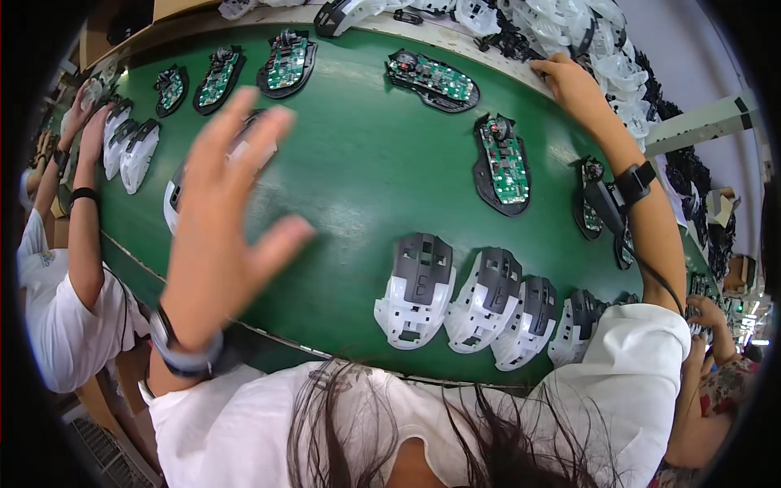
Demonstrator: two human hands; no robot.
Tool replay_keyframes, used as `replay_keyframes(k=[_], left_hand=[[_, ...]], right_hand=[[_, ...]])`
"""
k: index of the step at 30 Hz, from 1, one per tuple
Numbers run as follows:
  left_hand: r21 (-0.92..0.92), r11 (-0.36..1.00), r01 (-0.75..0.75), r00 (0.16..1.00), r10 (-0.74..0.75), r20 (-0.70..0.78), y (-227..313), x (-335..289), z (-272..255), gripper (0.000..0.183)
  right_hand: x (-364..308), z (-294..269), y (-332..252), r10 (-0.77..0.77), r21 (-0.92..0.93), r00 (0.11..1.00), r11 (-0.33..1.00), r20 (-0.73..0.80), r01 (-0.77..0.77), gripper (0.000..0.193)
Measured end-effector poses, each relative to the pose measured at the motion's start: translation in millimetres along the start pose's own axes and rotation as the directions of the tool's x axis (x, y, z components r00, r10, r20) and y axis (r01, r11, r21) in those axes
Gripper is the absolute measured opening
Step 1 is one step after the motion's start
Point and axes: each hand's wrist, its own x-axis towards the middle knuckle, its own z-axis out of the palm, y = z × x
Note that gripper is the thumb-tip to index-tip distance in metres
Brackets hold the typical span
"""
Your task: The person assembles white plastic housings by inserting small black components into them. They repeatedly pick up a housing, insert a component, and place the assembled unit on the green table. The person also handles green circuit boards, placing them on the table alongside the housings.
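Observation:
My left hand [224,220], blurred by motion, hangs above the green table with its fingers spread and nothing in it. Under and behind its fingers lies a white and grey mouse shell [172,195], partly hidden. My right hand [569,81] reaches to the far ledge beside a heap of small black parts [508,42]. Its fingers are bent together at the heap's edge; what they hold, if anything, is hidden. Nearest to that hand on the table are two black mouse bases with green circuit boards, one lying sideways [435,80] and one lengthwise [503,163].
Several white and grey mouse shells [416,293] stand in a row along the near right edge. More mouse bases [287,63] lie at the far left. White translucent parts [561,28] are piled beyond the ledge. A co-worker's arms [85,211] work at the left beside other shells [140,156].

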Motion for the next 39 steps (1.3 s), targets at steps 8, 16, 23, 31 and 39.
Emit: replay_keyframes(k=[8,16,23,31,39], left_hand=[[0.281,0.956,0.082,0.995,-0.095,0.033,-61,-4,14,0.063],[-0.426,0.896,0.123,0.947,-0.234,-0.218,-56,21,18,0.051],[-0.107,0.994,-0.038,0.995,0.047,0.090,-32,30,4,0.069],[-0.182,0.983,-0.019,0.980,0.054,0.192,-27,6,28,0.069],[-0.728,-0.429,0.534,0.820,0.056,0.569,23,22,26,0.059]], right_hand=[[6,13,-3,-0.005,0.095,0.995,0.995,0.096,-0.004,0.015],[-1,-2,-26,0.099,0.275,0.991,0.959,-0.089,-0.071,0.016],[-37,-64,-108,0.291,0.534,0.952,0.822,-0.094,-0.199,0.016],[-58,-118,-174,-0.028,0.615,0.996,0.785,-0.082,0.072,0.019],[-32,-106,-221,-0.244,0.542,0.916,0.746,-0.318,0.387,0.022]])
